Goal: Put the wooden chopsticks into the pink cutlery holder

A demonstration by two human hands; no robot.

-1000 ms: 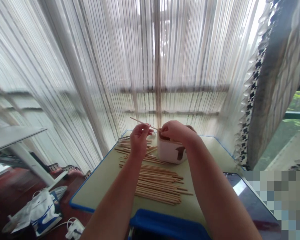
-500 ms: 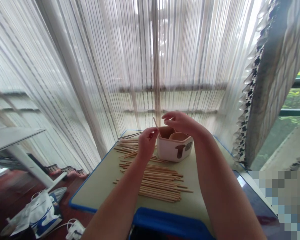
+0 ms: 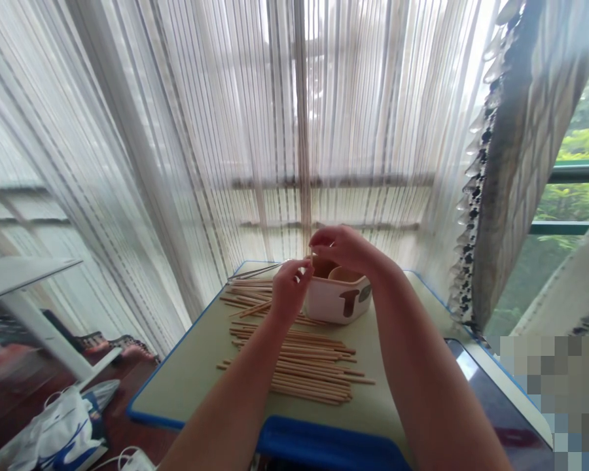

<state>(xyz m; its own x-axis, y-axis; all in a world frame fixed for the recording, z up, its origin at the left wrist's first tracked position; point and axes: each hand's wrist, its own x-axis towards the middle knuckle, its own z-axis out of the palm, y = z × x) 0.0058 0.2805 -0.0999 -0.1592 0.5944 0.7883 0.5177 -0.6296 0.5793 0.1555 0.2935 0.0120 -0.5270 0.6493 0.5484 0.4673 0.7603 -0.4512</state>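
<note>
A thin wooden chopstick (image 3: 311,256) stands nearly upright at the left rim of a white holder (image 3: 324,303) with a brown interior and a dark mushroom-like mark. The fingertips of my left hand (image 3: 288,291) pinch it low down. Above, my right hand (image 3: 347,248) reaches over the holder, its thumb and fingers closed at the stick's upper end. Rows of loose wooden chopsticks (image 3: 314,358) lie beneath and beside my left forearm, and another pile (image 3: 245,294) lies left of the holder. The stick's lower end is hidden.
Several metallic-looking sticks (image 3: 255,270) lie at the far left of the blue-edged table (image 3: 177,383). A dark glossy panel (image 3: 491,392) is at the right. Sheer curtains (image 3: 216,131) hang behind. A white bag (image 3: 63,428) sits on the floor at left.
My right hand has moved left and down, bringing its fingertips to the top of the chopstick. The stick is now more upright. The view has shifted slightly.
</note>
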